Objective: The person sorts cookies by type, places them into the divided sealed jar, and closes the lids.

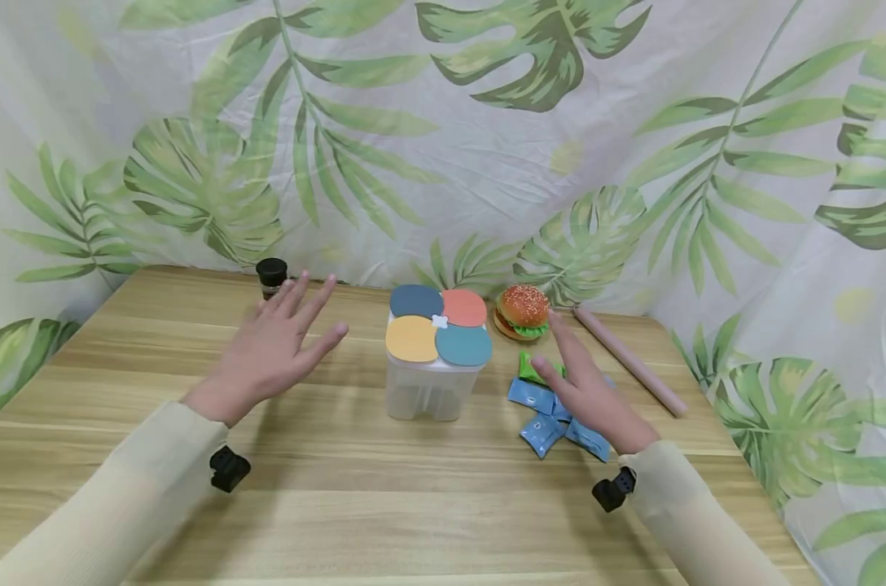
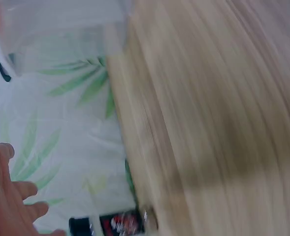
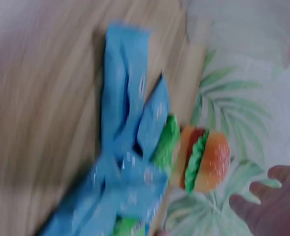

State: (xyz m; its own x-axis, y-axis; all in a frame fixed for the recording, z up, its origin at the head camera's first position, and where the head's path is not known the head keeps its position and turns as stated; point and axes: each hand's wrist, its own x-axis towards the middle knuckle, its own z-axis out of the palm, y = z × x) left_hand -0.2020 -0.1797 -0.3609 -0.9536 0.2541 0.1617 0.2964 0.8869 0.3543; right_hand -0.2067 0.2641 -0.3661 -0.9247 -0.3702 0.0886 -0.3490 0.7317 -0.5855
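Note:
My left hand [image 1: 270, 346] is held over the left side of the table with fingers spread, holding nothing. Behind its fingertips stands a small bottle [image 1: 271, 275] with a black cap, whose dark label [image 2: 120, 223] shows in the left wrist view. Between the hands is a clear storage box [image 1: 423, 395] with four lid flaps in navy, coral, yellow and teal. My right hand [image 1: 589, 391] hovers, fingers extended, above several blue wrapped packets [image 1: 531, 396] and partly hides them. A green packet [image 1: 527, 368] lies with them. Just past the right fingertips sits a toy hamburger [image 1: 524, 309].
A pinkish rod [image 1: 633, 362] lies slantwise along the right side of the wooden table [image 1: 370, 521]. A leaf-patterned cloth [image 1: 384, 146] hangs right behind the table's back edge.

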